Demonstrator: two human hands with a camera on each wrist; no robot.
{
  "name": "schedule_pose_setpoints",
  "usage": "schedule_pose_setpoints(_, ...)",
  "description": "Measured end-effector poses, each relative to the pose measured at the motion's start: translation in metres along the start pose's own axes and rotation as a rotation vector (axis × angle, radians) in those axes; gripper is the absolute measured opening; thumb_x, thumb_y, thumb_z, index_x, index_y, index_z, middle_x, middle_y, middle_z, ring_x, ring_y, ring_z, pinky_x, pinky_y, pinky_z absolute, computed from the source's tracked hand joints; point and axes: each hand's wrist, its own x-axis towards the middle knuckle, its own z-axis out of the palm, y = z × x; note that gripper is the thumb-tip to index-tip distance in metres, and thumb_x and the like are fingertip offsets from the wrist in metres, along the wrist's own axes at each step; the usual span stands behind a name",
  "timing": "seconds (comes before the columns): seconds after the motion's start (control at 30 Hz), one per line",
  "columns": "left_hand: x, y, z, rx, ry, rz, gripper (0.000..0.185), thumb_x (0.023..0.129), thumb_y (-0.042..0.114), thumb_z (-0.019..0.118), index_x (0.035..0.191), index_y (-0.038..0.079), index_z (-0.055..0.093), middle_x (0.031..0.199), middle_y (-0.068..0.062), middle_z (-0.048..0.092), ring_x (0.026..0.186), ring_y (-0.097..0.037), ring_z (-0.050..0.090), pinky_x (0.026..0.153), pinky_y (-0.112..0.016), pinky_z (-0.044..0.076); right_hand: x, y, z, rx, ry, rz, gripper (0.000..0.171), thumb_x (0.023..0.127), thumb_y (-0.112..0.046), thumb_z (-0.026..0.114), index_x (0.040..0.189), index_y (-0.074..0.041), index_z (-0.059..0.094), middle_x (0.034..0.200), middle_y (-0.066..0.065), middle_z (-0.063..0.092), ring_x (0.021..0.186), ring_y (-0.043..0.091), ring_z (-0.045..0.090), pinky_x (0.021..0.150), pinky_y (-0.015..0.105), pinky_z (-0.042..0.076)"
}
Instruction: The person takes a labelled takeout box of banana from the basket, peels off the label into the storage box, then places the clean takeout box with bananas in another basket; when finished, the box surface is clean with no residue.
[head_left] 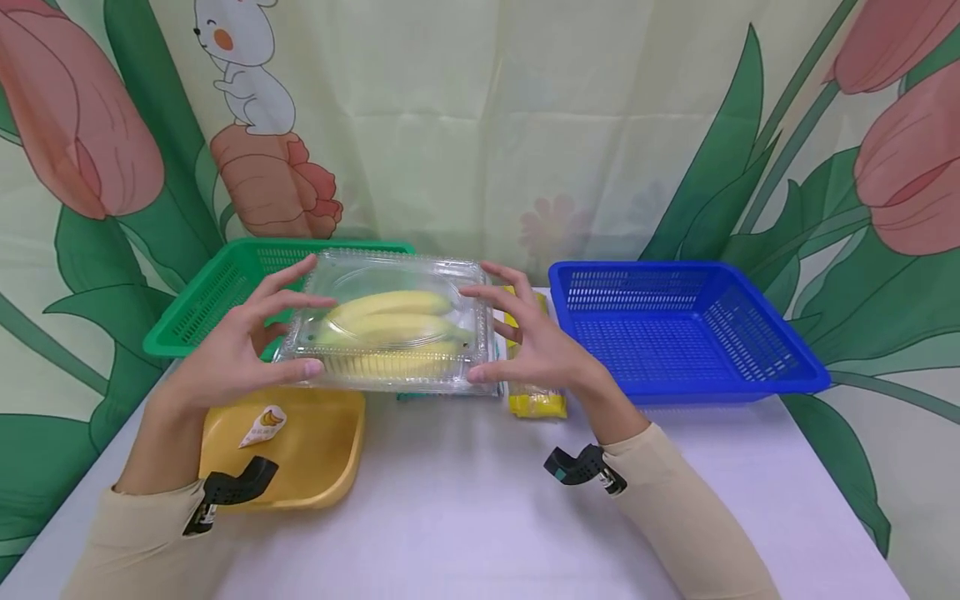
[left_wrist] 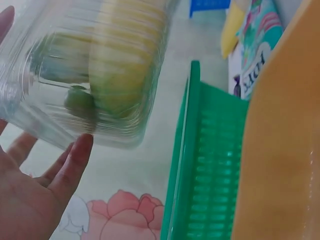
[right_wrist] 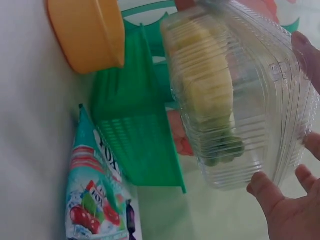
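Between both hands, a clear plastic clamshell box [head_left: 375,275] is held up, tilted, with several yellow bananas [head_left: 390,327] inside. Its lid looks closed. My left hand [head_left: 228,346] grips the left end, thumb along the near edge and fingers on the top. On the opposite end my right hand [head_left: 546,346] holds it the same way, thumb low and fingers spread over the corner. Through the box wall in the right wrist view, the bananas' green ends [right_wrist: 225,149] show. Below the left forearm, a yellow basin [head_left: 330,450] holds a small banana-printed label [head_left: 264,425].
Behind the left hand stands a green basket [head_left: 202,292]; a blue basket [head_left: 690,387] is at the right. A yellow packet [head_left: 538,406] lies partly behind the right hand. In the right wrist view, a teal pouch with cherries [right_wrist: 95,200] is near the green basket.
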Motion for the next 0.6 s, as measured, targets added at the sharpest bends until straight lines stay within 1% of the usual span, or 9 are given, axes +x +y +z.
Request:
schedule_pose_setpoints(0.07,0.003,-0.002,-0.003,0.013,-0.008,-0.021,0.065,0.081,-0.005,0.08,0.142,0.009,0.06,0.172,0.003,0.016,0.154,-0.018,0.017,0.104,-0.01,0.039,0.005,0.0,0.002,0.017,0.012,0.009,0.089,0.078,-0.027,0.092,0.154,-0.033,0.045,0.167,-0.017,0.005,0.152,0.018,0.029,0.116,0.053,0.038)
schedule_pose_setpoints(0.13,0.002,-0.004,-0.008,0.025,-0.014,-0.044,0.067,0.083,-0.004,0.08,0.144,0.009,0.057,0.172,0.004,0.014,0.155,-0.016,0.014,0.105,-0.008,0.036,0.013,0.001,0.007,0.023,0.017,0.013,0.09,0.077,-0.024,0.093,0.153,-0.033,0.046,0.168,-0.015,0.005,0.151,0.018,0.029,0.116,0.05,0.039)
schedule_pose_setpoints(0.23,-0.002,-0.007,-0.018,0.044,-0.009,-0.078,0.068,0.084,-0.004,0.079,0.146,0.009,0.054,0.172,0.005,0.012,0.155,-0.014,0.011,0.104,-0.006,0.033,0.028,0.002,0.018,0.038,0.011,0.006,0.091,0.076,-0.021,0.092,0.154,-0.028,0.045,0.169,-0.012,0.003,0.153,0.02,0.026,0.117,0.047,0.038)
schedule_pose_setpoints(0.3,-0.004,-0.011,-0.023,0.069,0.012,-0.104,0.069,0.085,-0.002,0.079,0.147,0.012,0.054,0.171,0.006,0.012,0.154,-0.012,0.013,0.1,-0.007,0.034,0.038,0.003,0.025,0.044,0.01,-0.005,0.09,0.076,-0.021,0.092,0.154,-0.024,0.046,0.17,-0.008,0.003,0.153,0.023,0.027,0.116,0.046,0.039)
schedule_pose_setpoints(0.4,-0.004,-0.017,-0.03,0.098,0.048,-0.13,0.071,0.085,0.0,0.079,0.149,0.016,0.053,0.171,0.008,0.014,0.152,-0.01,0.02,0.096,-0.011,0.036,0.05,0.004,0.03,0.061,0.02,-0.01,0.088,0.077,-0.02,0.092,0.152,-0.023,0.047,0.169,-0.008,0.004,0.152,0.026,0.029,0.116,0.045,0.04)
schedule_pose_setpoints(0.43,-0.003,-0.019,-0.032,0.09,0.056,-0.139,0.072,0.086,0.0,0.079,0.15,0.016,0.052,0.171,0.008,0.014,0.152,-0.01,0.022,0.097,-0.012,0.035,0.054,0.005,0.03,0.066,0.024,-0.013,0.087,0.077,-0.02,0.091,0.152,-0.023,0.048,0.169,-0.008,0.005,0.151,0.026,0.03,0.115,0.044,0.041)
schedule_pose_setpoints(0.5,-0.001,-0.024,-0.034,0.071,0.074,-0.137,0.072,0.086,-0.003,0.077,0.151,0.014,0.051,0.17,0.006,0.016,0.152,-0.011,0.024,0.095,-0.011,0.038,0.06,0.007,0.032,0.07,0.034,-0.015,0.086,0.078,-0.02,0.091,0.152,-0.023,0.048,0.17,-0.008,0.005,0.15,0.026,0.032,0.115,0.043,0.042)
schedule_pose_setpoints(0.57,0.001,-0.029,-0.036,0.044,0.089,-0.13,0.072,0.087,-0.006,0.075,0.152,0.012,0.049,0.17,0.003,0.018,0.154,-0.013,0.023,0.095,-0.009,0.04,0.065,0.009,0.033,0.077,0.04,-0.01,0.085,0.079,-0.02,0.09,0.152,-0.022,0.048,0.169,-0.009,0.005,0.15,0.025,0.033,0.114,0.041,0.043)
schedule_pose_setpoints(0.6,0.003,-0.032,-0.037,0.028,0.096,-0.124,0.071,0.088,-0.008,0.074,0.152,0.01,0.049,0.17,0.002,0.019,0.155,-0.014,0.021,0.097,-0.008,0.039,0.067,0.011,0.034,0.081,0.047,-0.007,0.084,0.079,-0.02,0.09,0.152,-0.022,0.048,0.169,-0.01,0.005,0.149,0.023,0.033,0.114,0.041,0.043)
